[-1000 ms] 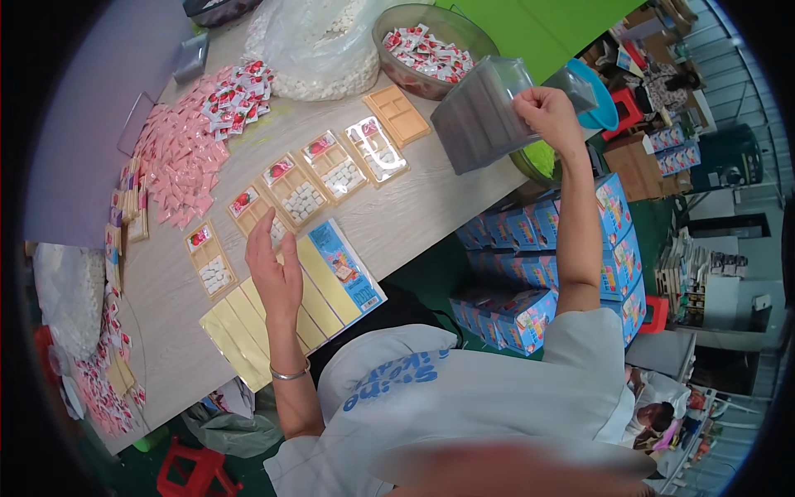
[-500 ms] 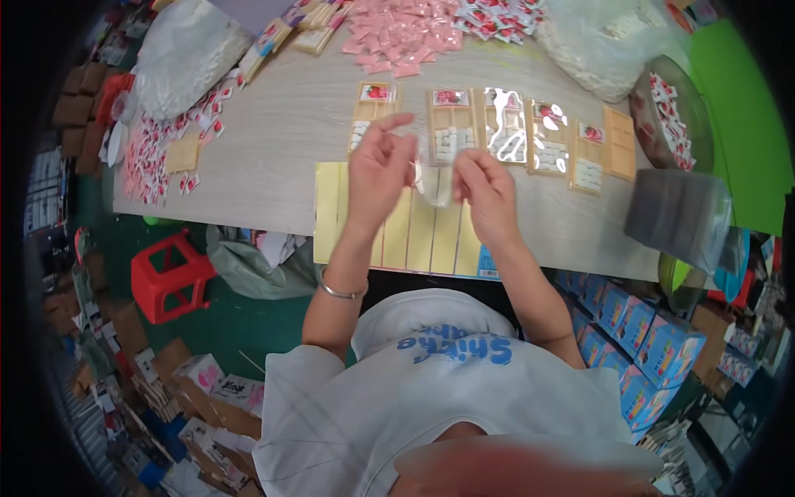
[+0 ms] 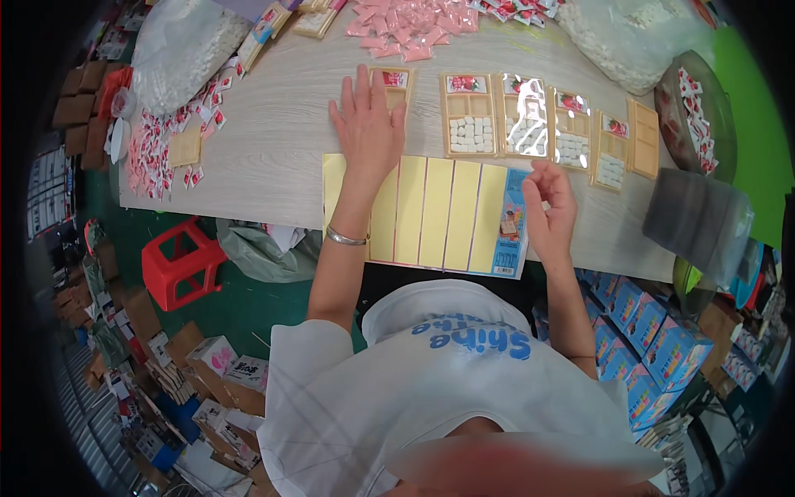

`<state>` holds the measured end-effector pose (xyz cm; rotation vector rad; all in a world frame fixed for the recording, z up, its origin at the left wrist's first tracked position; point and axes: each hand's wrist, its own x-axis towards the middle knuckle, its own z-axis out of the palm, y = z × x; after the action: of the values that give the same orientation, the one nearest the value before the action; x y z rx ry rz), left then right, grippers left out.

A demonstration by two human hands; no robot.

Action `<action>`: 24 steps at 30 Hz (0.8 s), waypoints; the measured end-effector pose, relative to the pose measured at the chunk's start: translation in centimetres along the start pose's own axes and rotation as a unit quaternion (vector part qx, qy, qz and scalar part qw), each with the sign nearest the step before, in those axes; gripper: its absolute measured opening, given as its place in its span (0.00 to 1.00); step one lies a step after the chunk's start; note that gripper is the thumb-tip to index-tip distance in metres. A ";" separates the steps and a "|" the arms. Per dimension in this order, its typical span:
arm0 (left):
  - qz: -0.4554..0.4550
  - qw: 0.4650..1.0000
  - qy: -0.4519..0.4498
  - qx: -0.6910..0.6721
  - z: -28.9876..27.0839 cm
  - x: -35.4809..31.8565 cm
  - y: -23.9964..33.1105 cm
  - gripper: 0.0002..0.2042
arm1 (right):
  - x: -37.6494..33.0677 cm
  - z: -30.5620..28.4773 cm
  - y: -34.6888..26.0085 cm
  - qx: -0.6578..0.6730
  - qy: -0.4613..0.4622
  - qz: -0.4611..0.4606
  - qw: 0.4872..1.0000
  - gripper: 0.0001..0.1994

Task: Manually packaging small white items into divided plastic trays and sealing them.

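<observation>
Two hands working: left hand (image 3: pixel 367 124) lying flat, open, on yellow sticker sheet (image 3: pixel 431 211); right hand (image 3: pixel 551 211) pinching its edge (narrow grip).

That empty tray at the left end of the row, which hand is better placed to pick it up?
Probably the left. The left hand lies flat with its fingertips already at the empty tray. The right hand is farther off, pinched over the blue end of the yellow sheet stack.

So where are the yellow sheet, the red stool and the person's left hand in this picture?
yellow sheet (image 3: pixel 447 211), head view, on a bare yellow strip near its middle.
red stool (image 3: pixel 175 263), head view, on its top.
left hand (image 3: pixel 368 124), head view, on the back of the hand, lying flat on the table.
</observation>
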<state>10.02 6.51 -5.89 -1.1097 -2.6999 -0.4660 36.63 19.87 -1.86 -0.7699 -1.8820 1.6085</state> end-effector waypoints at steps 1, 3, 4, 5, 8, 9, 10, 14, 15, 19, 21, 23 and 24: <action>0.020 0.999 -0.041 0.001 0.4 -0.4 0.0 0.34 | -0.1 -0.4 0.0 -0.035 0.015 -0.016 0.999 0.12; 0.013 0.999 -0.048 0.016 0.3 -0.6 0.7 0.35 | -0.9 -1.1 -0.3 -0.077 0.037 -0.024 0.996 0.10; 0.003 0.998 -0.049 0.036 0.0 -0.8 0.9 0.37 | -0.7 -0.9 -0.3 -0.153 0.044 -0.071 0.985 0.09; 0.006 0.998 -0.052 0.032 -0.5 -0.9 1.5 0.37 | -0.4 -0.9 -0.3 -0.228 0.051 -0.120 0.965 0.08; 0.029 0.997 0.024 0.068 -1.8 -2.1 3.2 0.35 | 0.2 -0.6 -0.8 -0.389 0.029 -0.219 0.894 0.11; 0.076 0.996 -0.003 -0.047 -2.5 -3.4 4.1 0.33 | 0.1 -0.4 -0.8 -0.419 0.018 -0.210 0.883 0.14; 0.121 0.979 -0.030 -0.162 -3.1 -4.8 5.1 0.31 | 0.0 -0.3 -0.6 -0.422 0.020 -0.205 0.883 0.14; 0.208 0.953 -0.044 -0.216 -3.3 -8.7 10.0 0.22 | 0.5 -0.3 0.8 -0.452 -0.061 -0.117 0.882 0.14; 0.194 0.948 -0.041 -0.247 -3.0 -9.2 10.7 0.19 | 0.4 -0.6 1.2 -0.412 -0.086 -0.100 0.902 0.14; 0.169 0.958 -0.033 -0.227 -0.7 -9.6 11.2 0.13 | 0.4 -1.9 1.3 -0.353 -0.141 -0.125 0.916 0.14; 0.141 0.964 -0.030 -0.222 -0.2 -9.7 11.4 0.07 | 0.3 -2.0 1.1 -0.372 -0.091 -0.207 0.900 0.11; 0.131 0.968 -0.027 -0.213 0.2 -9.7 11.7 0.06 | 0.1 -2.1 1.8 -0.398 -0.101 -0.265 0.872 0.13; 0.124 0.971 -0.024 -0.202 0.2 -9.7 11.8 0.06 | 0.0 -2.3 2.1 -0.421 -0.109 -0.322 0.841 0.16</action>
<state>25.25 8.18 -6.28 -1.5544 -2.5161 -0.9852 38.43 21.64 -3.65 -0.1783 -2.6521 0.4182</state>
